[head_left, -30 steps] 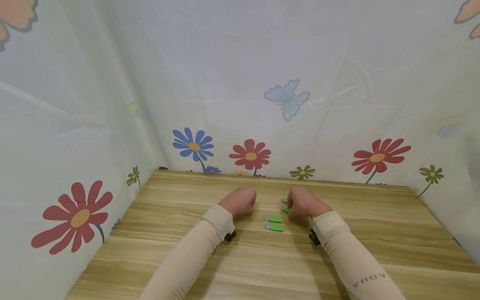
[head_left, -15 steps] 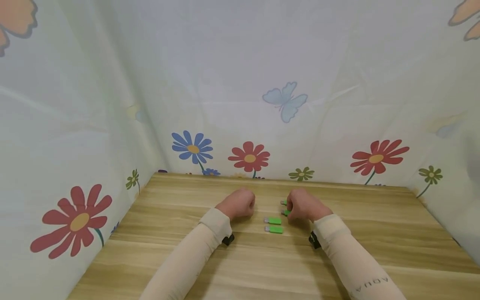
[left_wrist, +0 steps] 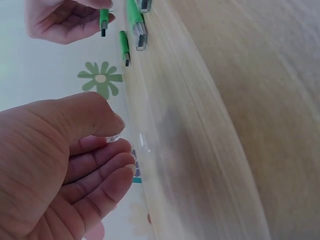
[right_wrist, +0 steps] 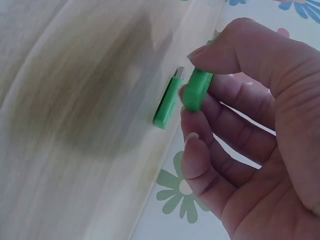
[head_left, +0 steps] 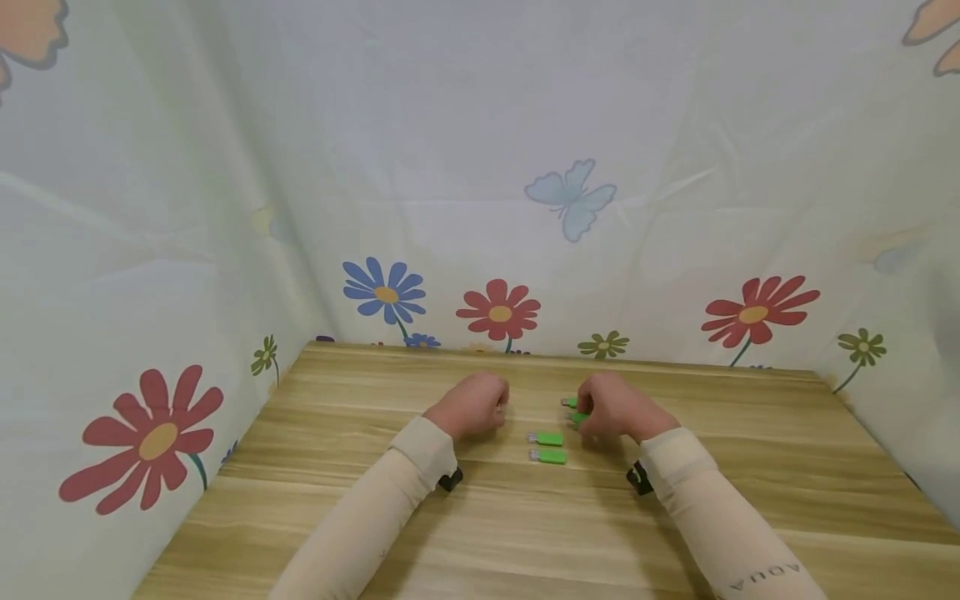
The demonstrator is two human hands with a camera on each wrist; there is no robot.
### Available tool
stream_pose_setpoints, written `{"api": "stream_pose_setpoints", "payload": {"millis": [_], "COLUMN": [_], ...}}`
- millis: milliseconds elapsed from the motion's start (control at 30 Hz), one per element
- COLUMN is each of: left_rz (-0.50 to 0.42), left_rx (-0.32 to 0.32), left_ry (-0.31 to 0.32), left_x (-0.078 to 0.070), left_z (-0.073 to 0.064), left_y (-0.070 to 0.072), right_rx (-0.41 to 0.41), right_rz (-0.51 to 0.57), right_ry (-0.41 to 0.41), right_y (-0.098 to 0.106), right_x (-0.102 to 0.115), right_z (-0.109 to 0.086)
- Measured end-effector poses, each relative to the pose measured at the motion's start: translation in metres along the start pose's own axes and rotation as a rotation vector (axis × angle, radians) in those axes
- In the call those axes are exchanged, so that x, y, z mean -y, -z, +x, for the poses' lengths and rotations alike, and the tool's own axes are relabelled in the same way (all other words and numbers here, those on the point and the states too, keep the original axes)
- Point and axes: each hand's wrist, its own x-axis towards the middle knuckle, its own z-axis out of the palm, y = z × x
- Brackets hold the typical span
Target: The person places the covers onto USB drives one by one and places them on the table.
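Note:
My right hand [head_left: 611,406] pinches a green USB stick [right_wrist: 198,89] between thumb and fingers, close over the table. Its bare metal plug points left, as the left wrist view shows [left_wrist: 104,22]. Just beyond it lies a second green USB stick [right_wrist: 168,102] with an uncovered plug. My left hand [head_left: 474,404], to the left of the sticks, holds a small clear cap [left_wrist: 114,137] between thumb and forefinger, mostly hidden by the thumb. Between the hands and nearer me, two green USB sticks [head_left: 549,439] with clear caps over their plugs lie side by side.
The wood-grain table [head_left: 517,533] reaches back to a pale curtain [head_left: 450,167] printed with flowers and a butterfly, which also hangs at both sides. A small clear shape [left_wrist: 144,142] shows on the table beside the left hand. Black wrist straps [head_left: 640,479] show under the sleeves.
My right hand has shifted slightly right, and more of the USB stick in its fingers shows. The left hand has moved a little left; the cap's edge now shows at its fingers.

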Motion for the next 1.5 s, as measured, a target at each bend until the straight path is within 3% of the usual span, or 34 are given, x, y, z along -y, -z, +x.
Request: {"api": "stream_pose_setpoints", "payload": {"millis": [300, 533, 867, 1233, 1500], "left_rz": [-0.065, -0.175, -0.323, -0.469, -0.604], "left_rx": [0.015, -0.014, -0.042, -0.074, -0.061], "left_ry": [0.05, 0.02, -0.013, -0.105, -0.083], "left_x": [-0.008, -0.003, 0.008, 0.006, -0.003], "left_z": [-0.007, -0.013, -0.019, -0.029, -0.036], "left_y": [0.012, 0.015, 0.008, 0.01, 0.017], "right_rx": [-0.044, -0.054, -0.033, -0.039, -0.043], "right_rz": [0.005, 0.018, 0.117, 0.162, 0.197], "right_ry": [0.095, 0.126, 0.204, 0.304, 0.345], "right_y": [0.006, 0.009, 0.012, 0.01, 0.01], "right_x": [0.005, 0.009, 0.017, 0.029, 0.032], "right_z": [-0.005, -0.008, -0.014, -0.017, -0.018]}}
